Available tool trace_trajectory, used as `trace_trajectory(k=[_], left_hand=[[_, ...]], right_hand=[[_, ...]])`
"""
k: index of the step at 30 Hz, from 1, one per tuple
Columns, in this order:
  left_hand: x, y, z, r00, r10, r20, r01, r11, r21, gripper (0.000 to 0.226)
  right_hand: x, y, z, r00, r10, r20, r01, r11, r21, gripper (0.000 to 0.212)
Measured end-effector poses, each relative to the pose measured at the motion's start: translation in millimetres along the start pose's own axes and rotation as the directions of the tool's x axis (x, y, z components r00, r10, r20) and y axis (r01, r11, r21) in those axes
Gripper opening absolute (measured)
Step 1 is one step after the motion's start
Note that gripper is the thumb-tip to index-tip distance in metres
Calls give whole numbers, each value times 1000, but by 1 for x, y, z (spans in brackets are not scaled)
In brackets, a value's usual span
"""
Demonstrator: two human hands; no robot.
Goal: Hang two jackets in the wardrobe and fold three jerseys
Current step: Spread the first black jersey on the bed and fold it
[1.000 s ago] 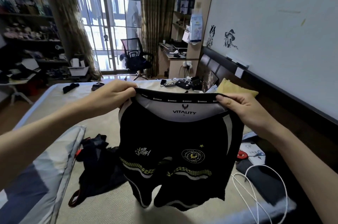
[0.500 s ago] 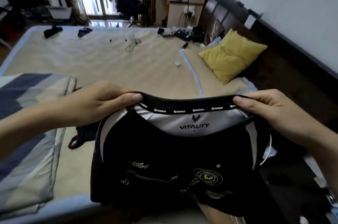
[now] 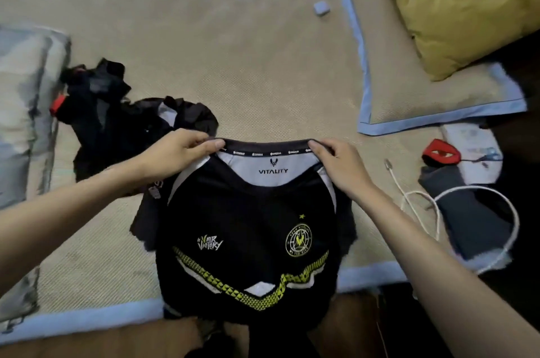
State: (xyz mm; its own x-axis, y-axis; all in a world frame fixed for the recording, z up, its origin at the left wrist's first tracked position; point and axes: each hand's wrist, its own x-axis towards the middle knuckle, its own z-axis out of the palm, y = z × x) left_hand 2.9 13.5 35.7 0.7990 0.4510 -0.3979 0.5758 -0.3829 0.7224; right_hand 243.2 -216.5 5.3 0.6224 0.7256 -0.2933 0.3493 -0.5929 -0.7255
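Note:
A black jersey [image 3: 251,229] with a white inner collar marked VITALITY, a round yellow crest and a yellow zigzag band lies front up at the near edge of the bed, its hem hanging over the edge. My left hand [image 3: 178,156] pinches the collar's left end. My right hand [image 3: 342,167] pinches the collar's right end. More dark clothing [image 3: 105,112], crumpled with a red tag, lies in a heap just left of and behind the jersey, partly under it.
The bed's beige mat [image 3: 233,44] has a light blue border. A yellow pillow [image 3: 467,6] rests on a beige pillow [image 3: 423,100] at the right. A white cable [image 3: 432,205], a dark cloth and a red case lie right of the jersey. A striped quilt [image 3: 23,112] lies at the left.
The jersey, held up in the air a second ago, has come down flat onto the bed's near edge. Both hands kept their hold on the collar. The view has tilted down.

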Motion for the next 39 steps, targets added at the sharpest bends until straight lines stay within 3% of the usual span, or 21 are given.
trace_trajectory(k=[4, 8, 12, 15, 18, 20, 24, 27, 30, 33, 35, 36, 37, 39], left_hand=[[149, -64, 13, 988, -119, -99, 128, 988, 90, 65], [237, -131, 36, 949, -274, -156, 282, 959, 27, 55], [250, -173, 72, 942, -321, -96, 315, 947, -69, 51], [252, -179, 75, 948, -310, -74, 293, 939, -182, 33], [261, -179, 76, 957, -282, -65, 279, 959, -49, 34], [270, -179, 78, 931, -300, -208, 314, 949, 36, 29], [292, -181, 73, 862, -345, -370, 368, 930, -9, 27], [314, -179, 55, 822, -369, -434, 401, 916, -20, 22], [333, -187, 40, 791, -355, -498, 401, 916, -14, 25], [338, -193, 37, 781, -366, -507, 424, 905, 0, 28], [337, -187, 41, 793, -360, -492, 440, 897, 54, 31], [333, -181, 44, 799, -345, -493, 440, 894, 87, 32], [328, -174, 47, 806, -295, -514, 424, 893, 153, 32], [316, -155, 58, 831, -48, -554, 338, 835, 434, 32]], right_hand=[[145, 46, 51, 998, 29, -49, -31, 999, -29, 36], [246, 96, 98, 994, 108, 5, -108, 994, -36, 40], [253, 139, 116, 972, 170, 161, -172, 985, -4, 49], [252, 158, 100, 958, 147, 248, -194, 964, 181, 27], [258, 162, 89, 939, 144, 313, -226, 943, 244, 10], [266, 159, 92, 952, 141, 272, -217, 937, 274, 13], [303, 149, 108, 986, 127, 110, -153, 949, 277, 21], [341, 138, 116, 999, 46, -19, -43, 987, 154, 27], [369, 131, 118, 999, 12, -47, -13, 1000, -22, 29], [369, 127, 108, 996, 88, 14, -87, 996, -17, 62], [352, 129, 82, 948, 240, 209, -239, 971, -33, 73], [341, 135, 66, 874, 340, 347, -332, 939, -83, 71], [330, 146, 49, 769, 429, 474, -411, 900, -147, 67], [301, 174, 17, 523, 557, 646, -478, 818, -319, 68]])
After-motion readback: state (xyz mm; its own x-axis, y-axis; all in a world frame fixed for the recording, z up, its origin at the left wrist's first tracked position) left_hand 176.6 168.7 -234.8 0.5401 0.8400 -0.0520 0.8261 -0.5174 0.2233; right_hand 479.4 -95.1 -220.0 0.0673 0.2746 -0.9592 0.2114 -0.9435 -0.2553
